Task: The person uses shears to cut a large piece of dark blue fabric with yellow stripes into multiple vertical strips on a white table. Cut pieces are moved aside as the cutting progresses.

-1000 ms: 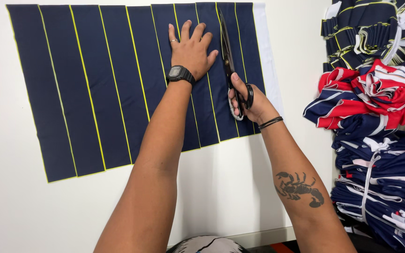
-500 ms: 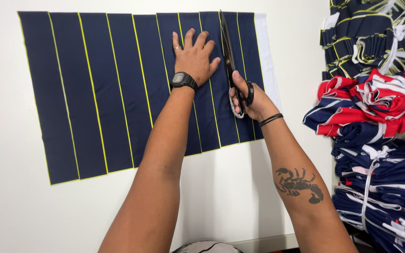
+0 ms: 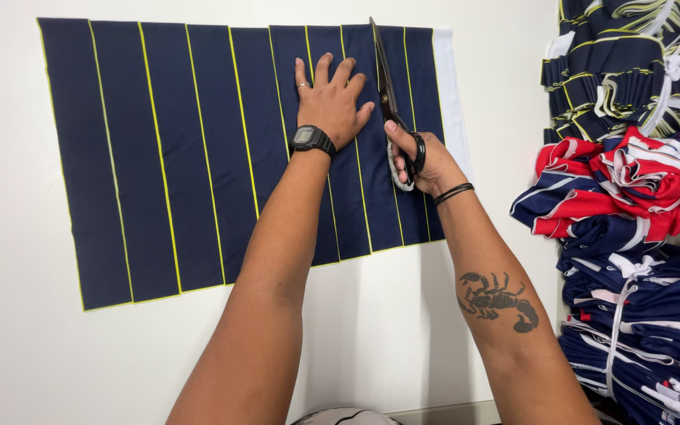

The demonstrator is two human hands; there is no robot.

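Left hand: I had my left hand (image 3: 330,102) flat on the cloth (image 3: 198,157), fingers spread, palm pressing it down just left of the blades. A black watch (image 3: 312,140) sat on that wrist and a ring showed on one finger.
Right hand: my right hand (image 3: 423,161) was curled through the handles of the scissors (image 3: 391,106), thumb and fingers gripping the loops. A dark band (image 3: 455,191) ran round the wrist, and a scorpion tattoo (image 3: 500,299) marked the forearm.
Scissors: long and dark, blades pointing away from me, lying along the cloth near its right side, tips close to the far edge. Whether the blades were parted or together, I could not tell.
Cloth: navy, marked with thin yellow lines running away from me into long strips, spread flat on the white table (image 3: 57,370). It lay across the far half of the table, with a white strip (image 3: 450,94) showing along its right edge.
Line of the blades: they sat between two yellow lines, right of my left thumb.
Stacks: to the right stood piles of folded pieces, navy with yellow trim (image 3: 623,71) at the far end, a red, white and navy bundle (image 3: 631,185) in the middle, more navy bundles tied with white tape (image 3: 639,330) nearest me. All were well apart from both hands.
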